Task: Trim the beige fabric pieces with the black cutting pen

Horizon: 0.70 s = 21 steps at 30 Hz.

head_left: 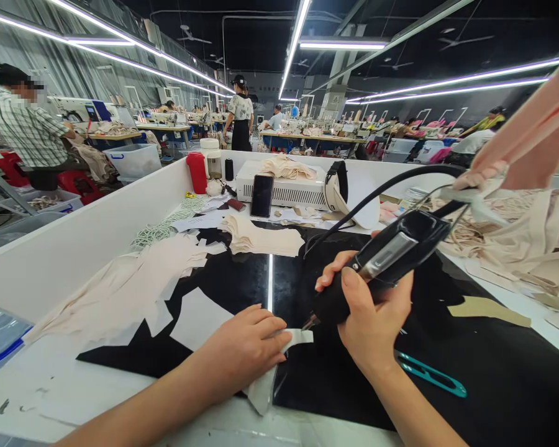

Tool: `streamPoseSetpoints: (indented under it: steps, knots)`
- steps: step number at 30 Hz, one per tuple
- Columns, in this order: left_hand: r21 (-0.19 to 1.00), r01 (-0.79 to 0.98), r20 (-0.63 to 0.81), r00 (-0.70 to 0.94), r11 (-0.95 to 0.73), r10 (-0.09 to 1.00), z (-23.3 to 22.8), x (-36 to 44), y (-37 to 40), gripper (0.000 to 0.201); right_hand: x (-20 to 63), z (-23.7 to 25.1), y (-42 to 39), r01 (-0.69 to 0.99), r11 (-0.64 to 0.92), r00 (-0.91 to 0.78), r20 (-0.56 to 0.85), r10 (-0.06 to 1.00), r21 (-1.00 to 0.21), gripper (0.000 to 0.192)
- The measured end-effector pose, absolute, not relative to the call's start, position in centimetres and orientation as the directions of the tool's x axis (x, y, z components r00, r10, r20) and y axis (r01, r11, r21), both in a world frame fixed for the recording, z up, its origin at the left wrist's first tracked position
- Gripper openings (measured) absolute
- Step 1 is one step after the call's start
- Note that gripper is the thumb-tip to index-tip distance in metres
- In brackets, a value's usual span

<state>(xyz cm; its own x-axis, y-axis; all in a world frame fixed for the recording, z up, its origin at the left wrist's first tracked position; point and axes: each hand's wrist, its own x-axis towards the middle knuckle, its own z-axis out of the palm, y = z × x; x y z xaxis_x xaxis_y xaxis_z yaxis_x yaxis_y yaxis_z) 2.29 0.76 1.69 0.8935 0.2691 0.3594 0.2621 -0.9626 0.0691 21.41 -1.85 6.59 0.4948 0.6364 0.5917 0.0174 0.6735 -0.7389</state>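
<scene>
My right hand [372, 310] wraps round a black corded handheld tool [391, 248] with a narrow metal tip. The tool slants down to the left, and its tip meets or nearly touches a small pale fabric piece [300, 336]. My left hand [249, 341] presses on that piece, its fingers close together and curved over it, hiding part of the cloth. Below my left hand more pale material [262, 391] hangs toward the near edge. Under both hands lies a glossy black work surface [326, 379]. To the right of my right wrist rests a teal thread snipper [431, 374].
Stacked cream fabric pieces [263, 239] lie ahead, with a larger pile [135, 282] at left. Behind stand a phone [262, 195], a white vented box [286, 180] and a red cup [196, 172]. Cloth strips [531, 242] heap at right. Co-workers sit beyond the white side wall [97, 233].
</scene>
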Motion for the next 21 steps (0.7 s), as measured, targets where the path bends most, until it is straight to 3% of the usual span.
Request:
streamPoseSetpoints:
  steps: [17, 21]
  knots:
    - [0.082, 0.27, 0.354, 0.892, -0.959, 0.282, 1.37, 2.14, 0.73, 0.025, 20.53, 6.43, -2.84, -0.043, 0.648, 0.442, 0.567, 0.695, -0.761, 0.023]
    - [0.085, 0.269, 0.344, 0.896, -0.96, 0.281, 1.5, 2.19, 0.76, 0.023, 21.03, 6.87, -2.86, -0.051, 0.677, 0.491, 0.572, 0.657, -0.734, 0.03]
